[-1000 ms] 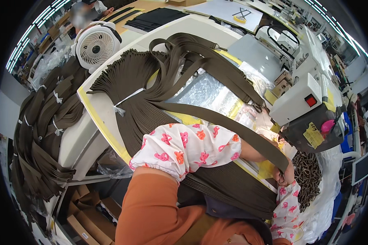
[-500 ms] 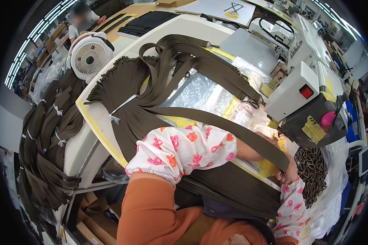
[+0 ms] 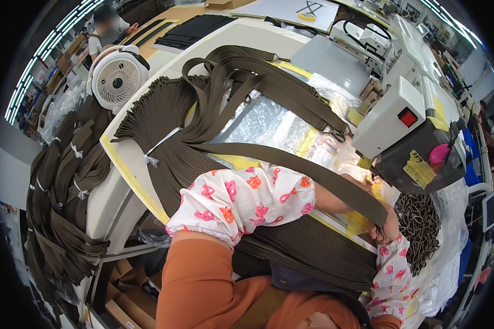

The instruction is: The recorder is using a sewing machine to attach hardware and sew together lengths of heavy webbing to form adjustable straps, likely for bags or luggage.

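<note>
hook pile (image 3: 418,227): crowds right hand (image 3: 391,227), outer side
long strap (image 3: 296,160): crosses above left forearm (image 3: 332,200)
white machine box (image 3: 388,123): blocks far side
grey plate (image 3: 326,64): room to pass over

And there they go, up on your left: white strip lights (image 3: 49,41) in slanting rows, with another bright run (image 3: 451,24) high on your right! Below the left rows you've got a pale grey panel (image 3: 16,159), and beyond your white fan (image 3: 117,82), a tan table (image 3: 184,13).
</note>
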`<state>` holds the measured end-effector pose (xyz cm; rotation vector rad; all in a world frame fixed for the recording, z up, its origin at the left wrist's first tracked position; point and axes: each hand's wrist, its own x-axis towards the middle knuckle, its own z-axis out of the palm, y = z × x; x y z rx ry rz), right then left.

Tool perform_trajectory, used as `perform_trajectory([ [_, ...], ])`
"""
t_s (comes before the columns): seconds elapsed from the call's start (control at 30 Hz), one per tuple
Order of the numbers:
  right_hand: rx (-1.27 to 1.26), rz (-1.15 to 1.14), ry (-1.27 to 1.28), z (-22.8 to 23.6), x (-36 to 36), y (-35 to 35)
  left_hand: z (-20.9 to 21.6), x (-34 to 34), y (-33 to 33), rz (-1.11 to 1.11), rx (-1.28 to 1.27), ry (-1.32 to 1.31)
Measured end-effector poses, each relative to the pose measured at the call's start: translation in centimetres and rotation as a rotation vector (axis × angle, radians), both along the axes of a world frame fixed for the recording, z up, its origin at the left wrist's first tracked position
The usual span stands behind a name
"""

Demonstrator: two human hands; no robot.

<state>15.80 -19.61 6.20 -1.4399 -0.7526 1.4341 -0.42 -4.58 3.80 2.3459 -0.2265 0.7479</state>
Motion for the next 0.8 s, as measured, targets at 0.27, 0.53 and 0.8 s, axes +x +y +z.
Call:
perform_trajectory([
  [0.27, 0.016, -0.01, 0.009, 0.0, -0.2, 0.0, 0.2, -0.2, 0.0, -0.054, -0.067, 0.0],
  [0.53, -0.012, 0.042, -0.001, 0.2, -0.2, 0.1, 0.5, -0.6, 0.1, -0.117, -0.157, 0.04],
  [0.8, -0.125, -0.041, -0.068, 1.4, -1.0, 0.1, -0.2, -0.2, 0.3, -0.11, -0.137, -0.024],
])
